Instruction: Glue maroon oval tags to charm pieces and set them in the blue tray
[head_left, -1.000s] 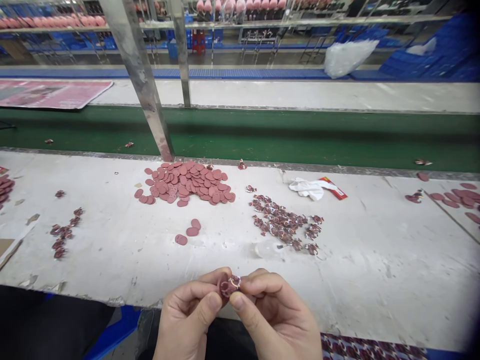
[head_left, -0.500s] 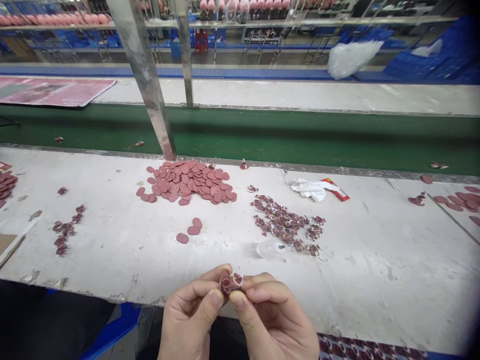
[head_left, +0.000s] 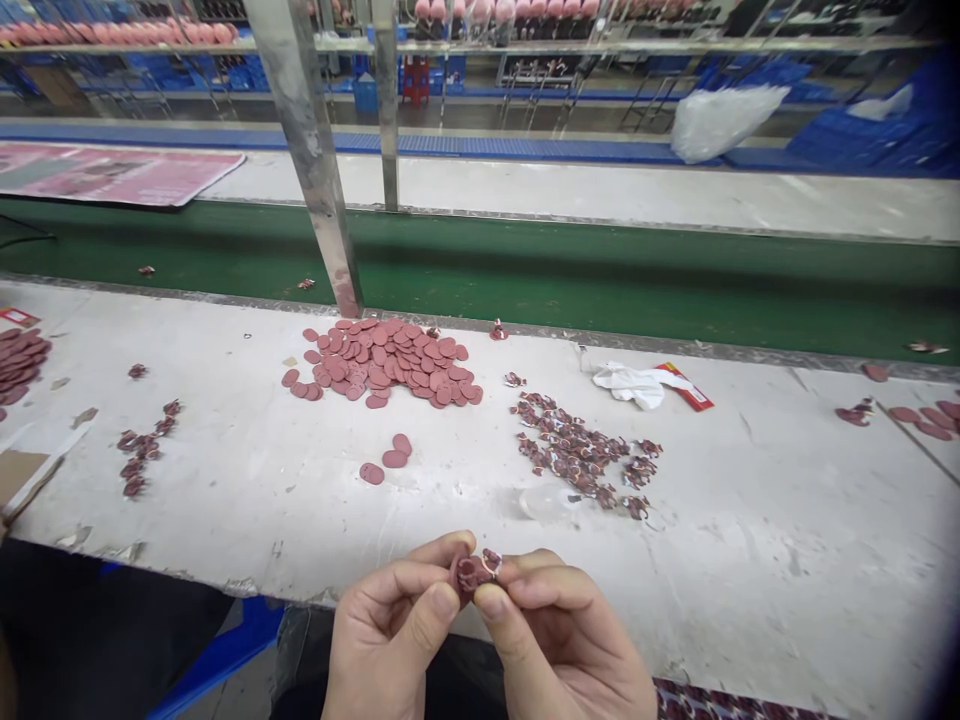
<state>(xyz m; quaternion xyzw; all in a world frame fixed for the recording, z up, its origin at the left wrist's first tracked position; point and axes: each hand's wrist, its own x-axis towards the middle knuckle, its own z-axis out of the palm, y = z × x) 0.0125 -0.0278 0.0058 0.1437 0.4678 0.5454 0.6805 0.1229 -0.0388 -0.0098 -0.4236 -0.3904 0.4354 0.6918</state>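
My left hand (head_left: 390,630) and my right hand (head_left: 559,640) meet at the near edge of the white worktable (head_left: 750,560), both pinched on one small dark-red piece (head_left: 472,572) with a pale ring at its top right. Thumbs and forefingers press on it from either side. A heap of flat red oval discs (head_left: 386,362) lies ahead on the table, with three loose discs (head_left: 386,458) nearer me. To the right of the heap sits a scatter of small patterned dark-red pieces (head_left: 577,455).
A green conveyor belt (head_left: 600,275) runs behind the table, with a slanted metal post (head_left: 315,170) at its edge. A crumpled white cloth with a red packet (head_left: 637,383) lies right of the heap. More red pieces (head_left: 142,450) lie at far left and far right (head_left: 922,415).
The view has shifted slightly, so the table items sit a little further right and lower. Both hands keep the same pinch on the small piece.
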